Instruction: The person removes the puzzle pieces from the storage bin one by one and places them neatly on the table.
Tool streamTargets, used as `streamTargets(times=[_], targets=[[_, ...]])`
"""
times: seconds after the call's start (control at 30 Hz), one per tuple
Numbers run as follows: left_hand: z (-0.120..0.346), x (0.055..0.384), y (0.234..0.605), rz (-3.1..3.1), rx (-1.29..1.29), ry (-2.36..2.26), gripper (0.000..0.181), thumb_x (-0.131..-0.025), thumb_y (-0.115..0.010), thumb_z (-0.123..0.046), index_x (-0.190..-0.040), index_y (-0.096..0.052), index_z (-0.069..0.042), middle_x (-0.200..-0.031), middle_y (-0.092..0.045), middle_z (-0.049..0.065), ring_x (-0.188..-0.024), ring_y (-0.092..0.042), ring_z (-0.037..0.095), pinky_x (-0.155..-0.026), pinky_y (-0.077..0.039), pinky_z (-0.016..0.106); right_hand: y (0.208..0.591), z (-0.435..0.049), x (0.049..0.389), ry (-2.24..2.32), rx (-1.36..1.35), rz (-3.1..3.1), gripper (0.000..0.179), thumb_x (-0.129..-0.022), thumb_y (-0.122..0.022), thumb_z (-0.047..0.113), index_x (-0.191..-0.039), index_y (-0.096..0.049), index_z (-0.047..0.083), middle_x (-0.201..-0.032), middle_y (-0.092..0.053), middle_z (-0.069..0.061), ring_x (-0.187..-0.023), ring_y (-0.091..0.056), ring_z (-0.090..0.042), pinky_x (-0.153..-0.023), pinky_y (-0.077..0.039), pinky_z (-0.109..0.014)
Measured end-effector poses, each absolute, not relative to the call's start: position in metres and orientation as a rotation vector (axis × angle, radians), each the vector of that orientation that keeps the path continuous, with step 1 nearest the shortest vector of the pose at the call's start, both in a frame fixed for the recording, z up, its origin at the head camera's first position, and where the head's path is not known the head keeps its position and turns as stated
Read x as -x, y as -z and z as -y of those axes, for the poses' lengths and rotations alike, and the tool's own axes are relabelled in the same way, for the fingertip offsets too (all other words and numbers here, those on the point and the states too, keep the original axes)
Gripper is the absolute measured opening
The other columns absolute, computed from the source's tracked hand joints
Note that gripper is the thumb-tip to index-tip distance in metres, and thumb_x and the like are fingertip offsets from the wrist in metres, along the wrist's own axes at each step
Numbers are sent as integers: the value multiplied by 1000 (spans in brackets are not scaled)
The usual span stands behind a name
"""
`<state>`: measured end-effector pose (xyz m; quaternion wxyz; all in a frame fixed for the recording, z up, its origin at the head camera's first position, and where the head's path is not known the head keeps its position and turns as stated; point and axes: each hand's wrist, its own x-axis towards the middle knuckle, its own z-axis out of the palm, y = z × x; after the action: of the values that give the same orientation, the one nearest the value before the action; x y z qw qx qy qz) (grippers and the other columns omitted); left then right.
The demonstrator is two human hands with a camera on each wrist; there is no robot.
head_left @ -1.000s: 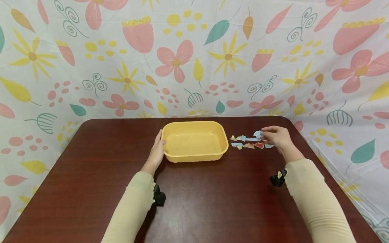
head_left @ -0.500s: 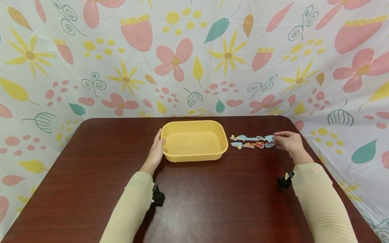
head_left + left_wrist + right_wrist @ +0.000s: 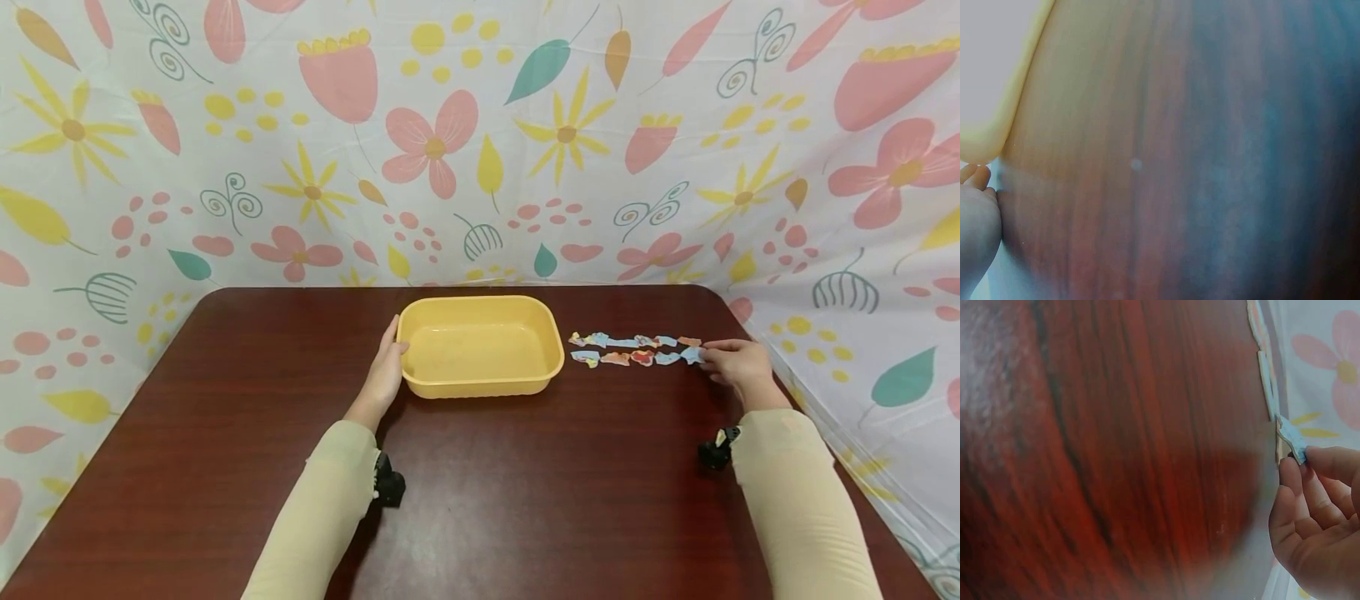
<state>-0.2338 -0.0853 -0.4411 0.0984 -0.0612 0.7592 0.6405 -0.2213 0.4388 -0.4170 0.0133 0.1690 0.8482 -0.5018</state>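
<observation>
In the head view my left hand [image 3: 385, 371] grips the left rim of a yellow plastic basin [image 3: 480, 389], thumb over the edge. The left wrist view shows part of that hand [image 3: 980, 219] below the basin's pale wall [image 3: 1016, 94]. My right hand [image 3: 741, 367] pinches a light blue puzzle piece [image 3: 691, 356] between thumb and fingers at the right end of the lower row. Up close, this irregular flat piece [image 3: 1291, 439] tilts up from the table. Several printed pieces form an upper row [image 3: 621, 342] and a lower row [image 3: 642, 357].
Both rows lie right of the basin on the dark reddish-brown table [image 3: 525, 492]. A floral cloth [image 3: 465, 167] hangs behind the table's far edge. A black wrist camera [image 3: 388, 483] sits on the left sleeve, another camera [image 3: 717, 448] on the right.
My right hand has moved rightward with the light blue piece, from above the upper row to the lower row's end. An orange-red piece now shows at the upper row's end. My left hand stays.
</observation>
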Motion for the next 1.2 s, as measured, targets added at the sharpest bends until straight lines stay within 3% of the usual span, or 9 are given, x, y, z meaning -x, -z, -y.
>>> streamTargets(times=[0.33,0.57,0.7,0.8,0.87,1.0,1.2], targets=[[88,235,442,-2219,139,-1994,61,-96,-33,-24,-153,-12,-33,-160,-6,-4,-147,-5,21,-117,-13,47,420,-439,225,1547,-686,-2639,46,-93,-54,14,-130,-48,-13,-61,-58,19,-59,-60,5,-59,-54,-22],[91,236,444,-2166,123,-2074,63,-96,-40,-24,-153,-14,-28,-158,-17,4,-142,-23,26,-115,-20,47,426,-440,227,1351,-745,-2741,43,-92,-55,20,-125,-56,-8,-66,-63,10,-62,-59,-2,-58,-52,-24],[93,236,441,-2228,134,-2010,62,-96,-40,-31,-153,-15,-27,-158,-16,3,-144,-18,25,-115,-20,48,423,-435,227,1037,-672,-2992,48,-93,-52,32,-116,-62,-8,-90,-68,-20,-83,-59,-29,-69,-49,-36],[96,237,434,-2341,110,-1892,61,-97,-37,-39,-153,-14,-29,-158,-17,1,-145,-17,24,-116,-19,48,415,-425,228,895,-530,-3098,64,-94,-44,47,-124,-56,-9,-121,-56,-32,-108,-48,-47,-88,-43,-52],[100,239,429,-2459,53,-1754,61,-98,-35,-43,-153,-11,-31,-158,-19,3,-145,-19,26,-115,-19,49,408,-414,231,849,-407,-3123,74,-95,-37,54,-132,-47,-8,-130,-47,-35,-118,-40,-53,-96,-34,-60],[110,244,419,-2779,-155,-1314,63,-99,-31,-48,-153,-6,-29,-159,-16,7,-145,-15,33,-115,-15,54,396,-387,238,712,-176,-3151,83,-94,-27,62,-147,-26,-2,-144,-31,-34,-128,-29,-54,-98,-25,-68],[125,249,401,-3107,-319,-690,72,-97,-30,-56,-154,-5,-21,-160,-5,11,-146,-1,37,-116,-4,56,385,-348,247,408,100,-3245,82,-94,-24,65,-152,-18,8,-155,-15,-25,-140,-15,-46,-106,-14,-67]])
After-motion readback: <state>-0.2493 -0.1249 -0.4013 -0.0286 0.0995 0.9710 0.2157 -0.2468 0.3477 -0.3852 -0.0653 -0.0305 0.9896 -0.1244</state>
